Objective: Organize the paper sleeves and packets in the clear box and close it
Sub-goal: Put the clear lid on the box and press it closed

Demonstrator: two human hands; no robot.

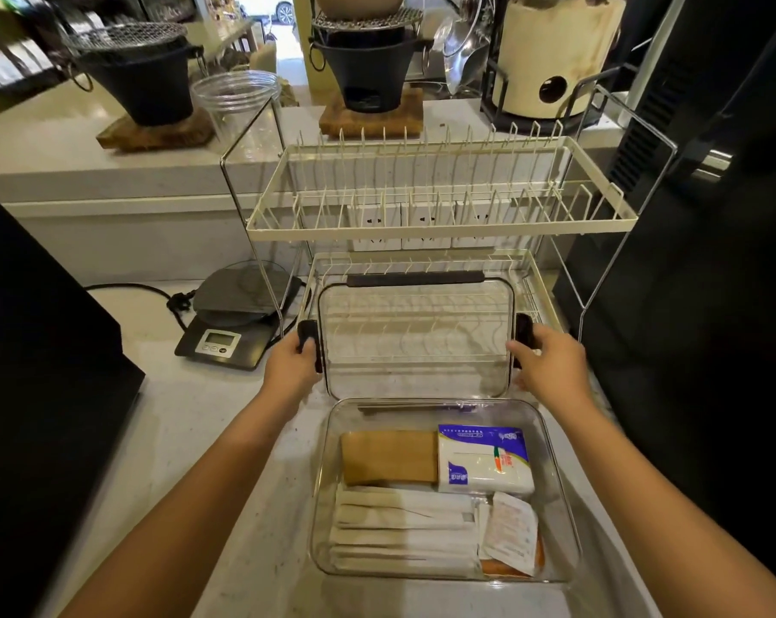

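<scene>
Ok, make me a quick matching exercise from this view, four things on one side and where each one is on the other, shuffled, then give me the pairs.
Things:
1. clear lid
2. brown paper sleeves
3. blue and white tissue pack
4. kitchen scale

Places:
A. on the counter, left of the dish rack
B. far right part of the clear box
C. held up between both hands
D. far left part of the clear box

Pairs: 1-C, 2-D, 3-B, 4-A
</scene>
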